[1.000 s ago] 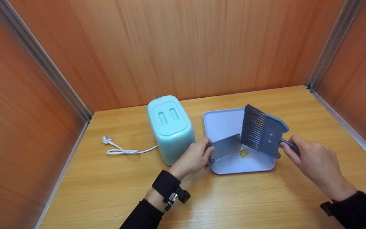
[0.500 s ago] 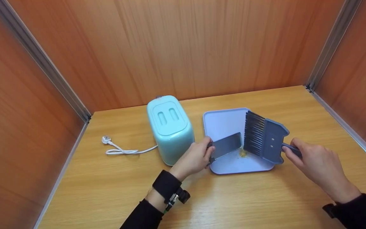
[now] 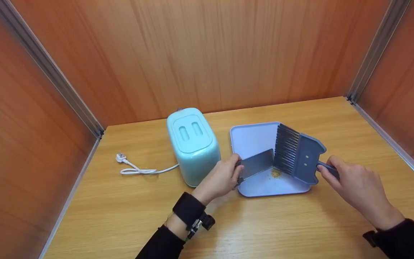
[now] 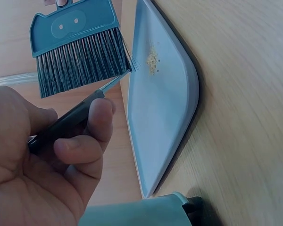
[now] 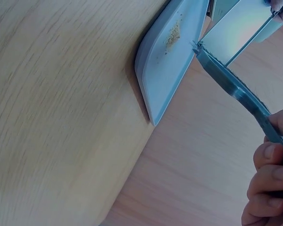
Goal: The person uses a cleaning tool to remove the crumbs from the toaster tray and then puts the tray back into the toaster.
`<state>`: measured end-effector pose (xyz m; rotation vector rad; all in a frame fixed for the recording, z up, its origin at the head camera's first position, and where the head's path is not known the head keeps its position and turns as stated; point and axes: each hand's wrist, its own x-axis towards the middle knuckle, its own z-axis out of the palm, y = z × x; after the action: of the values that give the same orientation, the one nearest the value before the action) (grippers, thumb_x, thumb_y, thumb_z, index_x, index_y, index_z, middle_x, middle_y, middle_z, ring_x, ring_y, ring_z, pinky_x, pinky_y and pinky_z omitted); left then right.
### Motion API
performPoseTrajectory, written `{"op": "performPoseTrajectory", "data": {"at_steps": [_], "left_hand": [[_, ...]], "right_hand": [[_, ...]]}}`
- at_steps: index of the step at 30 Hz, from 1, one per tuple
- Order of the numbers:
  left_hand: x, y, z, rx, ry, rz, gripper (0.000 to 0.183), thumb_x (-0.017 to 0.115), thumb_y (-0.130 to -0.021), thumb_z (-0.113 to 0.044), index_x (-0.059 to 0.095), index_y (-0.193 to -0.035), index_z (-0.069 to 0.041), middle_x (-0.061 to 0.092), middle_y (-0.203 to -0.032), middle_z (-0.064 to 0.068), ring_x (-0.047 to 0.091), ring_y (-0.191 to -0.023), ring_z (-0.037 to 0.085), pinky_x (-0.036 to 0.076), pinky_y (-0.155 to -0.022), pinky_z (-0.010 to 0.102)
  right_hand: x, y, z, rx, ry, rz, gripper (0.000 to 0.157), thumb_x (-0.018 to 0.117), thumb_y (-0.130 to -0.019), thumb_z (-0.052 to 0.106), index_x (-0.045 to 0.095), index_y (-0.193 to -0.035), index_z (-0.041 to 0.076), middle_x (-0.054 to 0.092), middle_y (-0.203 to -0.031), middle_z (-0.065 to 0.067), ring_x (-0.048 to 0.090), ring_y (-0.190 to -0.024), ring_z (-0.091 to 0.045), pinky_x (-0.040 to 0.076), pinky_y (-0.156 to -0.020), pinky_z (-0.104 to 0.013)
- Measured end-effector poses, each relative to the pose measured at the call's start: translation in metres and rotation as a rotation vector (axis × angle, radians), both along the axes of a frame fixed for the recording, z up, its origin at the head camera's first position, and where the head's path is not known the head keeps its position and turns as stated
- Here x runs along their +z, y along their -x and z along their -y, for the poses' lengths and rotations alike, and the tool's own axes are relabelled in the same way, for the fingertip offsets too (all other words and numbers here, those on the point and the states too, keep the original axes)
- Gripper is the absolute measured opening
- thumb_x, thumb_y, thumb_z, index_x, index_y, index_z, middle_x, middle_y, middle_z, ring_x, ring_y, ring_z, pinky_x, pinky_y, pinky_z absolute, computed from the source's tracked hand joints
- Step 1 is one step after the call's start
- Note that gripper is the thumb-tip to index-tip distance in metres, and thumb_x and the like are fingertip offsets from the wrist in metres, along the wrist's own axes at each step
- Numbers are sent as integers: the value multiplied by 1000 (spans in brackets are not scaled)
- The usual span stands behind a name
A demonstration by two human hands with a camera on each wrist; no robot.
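My left hand grips the dark end of a thin metal crumb tray, held tilted on edge above a lilac plastic tray. In the right wrist view the crumb tray's flat face looks shiny. My right hand grips the handle of a grey-blue hand brush. The brush's dark bristles point left and meet the far end of the crumb tray. Below them, a small heap of yellowish crumbs lies on the lilac tray, with a few specks around it.
A pale turquoise toaster with a two-grooved top stands left of the lilac tray, close to my left hand. Its white cord and plug lie farther left on the wooden table. Wood-look panels wall the back and sides.
The brush has dipped a little down and right, then come slightly back up and left, its bristles staying by the crumb tray. My left hand has hardly moved.
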<state>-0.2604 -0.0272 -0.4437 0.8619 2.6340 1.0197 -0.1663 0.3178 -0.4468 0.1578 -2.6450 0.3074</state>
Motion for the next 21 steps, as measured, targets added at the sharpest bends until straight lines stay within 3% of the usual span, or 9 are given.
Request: {"op": "performPoseTrajectory", "data": {"at_steps": [10, 14, 18, 21], "left_hand": [[-2, 3, -1, 11, 15, -45, 13, 50, -115, -21, 57, -119, -11, 62, -87, -1, 60, -70, 7, 53, -59, 21], [-2, 4, -1, 34, 32, -60, 14, 49, -116, -22, 57, -119, -12, 67, -92, 1, 62, -72, 8, 53, -59, 21], [-1, 5, -1, 44, 39, -112, 14, 48, -116, -23, 56, -118, -12, 65, -89, 1, 60, -70, 8, 51, -56, 20], [-9, 10, 1, 14, 22, -226, 14, 48, -116, -23, 55, -117, -10, 61, -83, -1, 58, -67, 8, 48, -54, 21]], "right_hand": [[3, -3, -5, -11, 0, 63, 26, 79, -98, 27, 65, -90, 7, 46, -57, 4, 39, -48, -11, 23, -46, -24], [5, -7, -7, 3, 67, 83, 28, 77, -99, 29, 61, -83, 12, 40, -58, 6, 37, -50, -10, 23, -48, -23], [4, -11, -6, 56, 225, 252, 31, 72, -104, 33, 60, -82, 16, 38, -62, 7, 39, -55, -8, 26, -52, -22], [2, -13, 0, 125, 345, 394, 30, 70, -106, 35, 63, -83, 16, 43, -67, 8, 43, -61, -6, 31, -54, -23]]}}
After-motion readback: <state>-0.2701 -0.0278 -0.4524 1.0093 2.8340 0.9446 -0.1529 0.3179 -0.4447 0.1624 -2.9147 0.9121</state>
